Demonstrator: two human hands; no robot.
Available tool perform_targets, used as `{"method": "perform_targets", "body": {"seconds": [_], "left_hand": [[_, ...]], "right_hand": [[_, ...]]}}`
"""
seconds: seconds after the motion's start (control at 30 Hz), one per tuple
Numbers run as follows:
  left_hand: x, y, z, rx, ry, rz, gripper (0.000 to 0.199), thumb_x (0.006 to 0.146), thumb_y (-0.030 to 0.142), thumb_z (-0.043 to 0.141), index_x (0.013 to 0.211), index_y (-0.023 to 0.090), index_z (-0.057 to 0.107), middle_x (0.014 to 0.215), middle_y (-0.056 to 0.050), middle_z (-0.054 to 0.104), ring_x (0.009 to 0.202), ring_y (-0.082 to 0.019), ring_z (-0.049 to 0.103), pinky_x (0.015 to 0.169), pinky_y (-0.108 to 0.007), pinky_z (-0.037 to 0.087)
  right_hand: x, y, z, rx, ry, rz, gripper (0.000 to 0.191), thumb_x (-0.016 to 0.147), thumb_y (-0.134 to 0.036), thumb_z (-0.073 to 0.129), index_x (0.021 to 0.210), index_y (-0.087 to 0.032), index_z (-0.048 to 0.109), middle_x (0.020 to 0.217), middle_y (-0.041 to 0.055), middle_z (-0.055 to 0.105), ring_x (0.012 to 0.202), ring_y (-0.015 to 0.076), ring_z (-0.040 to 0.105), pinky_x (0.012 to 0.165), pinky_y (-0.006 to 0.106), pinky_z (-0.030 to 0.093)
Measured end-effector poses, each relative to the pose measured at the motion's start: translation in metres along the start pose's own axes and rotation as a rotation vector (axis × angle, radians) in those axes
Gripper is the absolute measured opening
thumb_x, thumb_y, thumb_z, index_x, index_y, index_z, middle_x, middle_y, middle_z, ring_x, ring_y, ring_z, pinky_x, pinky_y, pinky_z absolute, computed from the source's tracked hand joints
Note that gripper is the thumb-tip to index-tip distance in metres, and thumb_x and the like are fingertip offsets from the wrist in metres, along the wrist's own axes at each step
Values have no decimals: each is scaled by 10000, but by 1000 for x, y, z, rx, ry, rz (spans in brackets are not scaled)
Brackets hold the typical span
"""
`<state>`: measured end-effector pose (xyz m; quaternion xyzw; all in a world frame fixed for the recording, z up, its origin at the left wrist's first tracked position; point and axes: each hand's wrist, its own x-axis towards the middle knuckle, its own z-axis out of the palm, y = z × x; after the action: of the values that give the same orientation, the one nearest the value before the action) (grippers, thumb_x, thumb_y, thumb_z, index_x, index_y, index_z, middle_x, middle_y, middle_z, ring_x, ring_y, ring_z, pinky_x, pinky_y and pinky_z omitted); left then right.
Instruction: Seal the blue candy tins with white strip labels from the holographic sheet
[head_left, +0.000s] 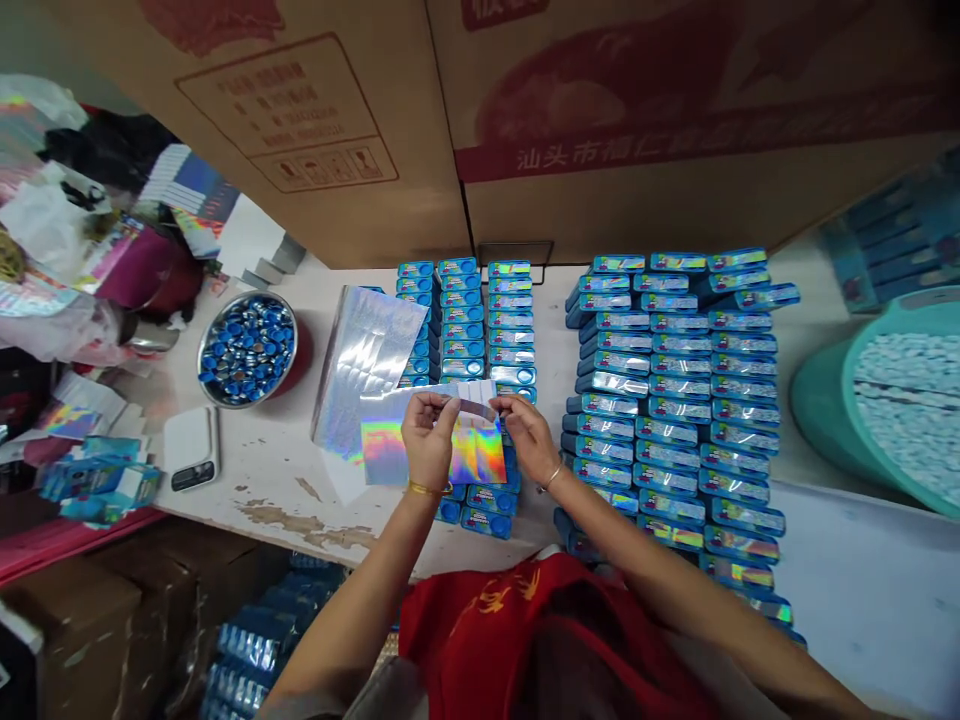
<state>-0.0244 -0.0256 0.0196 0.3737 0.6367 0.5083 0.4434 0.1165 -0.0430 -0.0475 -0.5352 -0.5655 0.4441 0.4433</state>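
My left hand (429, 436) pinches one end of a small, narrow strip (475, 408), which looks like a sticker. The fingertips of my right hand (529, 436) are closed on its other end. Beneath the strip lies a shiny rainbow holographic sheet (480, 458), partly covered by my left hand. It rests over several small blue boxes (487, 522), and a larger silvery sheet (367, 350) lies to its left. Columns of blue boxes (512, 330) with shiny labels stand just beyond my hands.
More rows of blue boxes (671, 385) stand at right. A metal bowl (298, 380) of blue and silver caps and a white device (192, 450) sit at left. A green tub (832, 400) of white pieces is far right. Large cartons (360, 220) wall off the back.
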Motion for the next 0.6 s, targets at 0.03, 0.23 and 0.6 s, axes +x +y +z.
{"method": "perform_targets", "body": {"seconds": [0.03,0.23,0.6], "left_hand": [[2,-3,7,-40,-8,-35,269,691,330,737,753,188,518,705,26,562,694,-108,566,708,-242,451],[18,-33,45,26,-129,-59,182,738,314,676,714,182,552,684,15,567,665,-120,550,687,-256,439],[40,-63,90,834,-26,243,79,800,284,639,769,212,637,967,-57,574,979,-247,512,845,-386,344]], "right_hand": [[-3,-5,-1,72,19,69,365,920,-507,423,968,-197,607,924,57,610,864,192,562,770,328,461],[6,-6,-22,168,227,275,346,889,-485,466,694,-205,527,629,-21,517,630,136,483,621,260,403],[46,45,-49,-462,213,127,284,873,-288,389,596,-230,388,575,13,459,602,170,439,591,293,314]]}}
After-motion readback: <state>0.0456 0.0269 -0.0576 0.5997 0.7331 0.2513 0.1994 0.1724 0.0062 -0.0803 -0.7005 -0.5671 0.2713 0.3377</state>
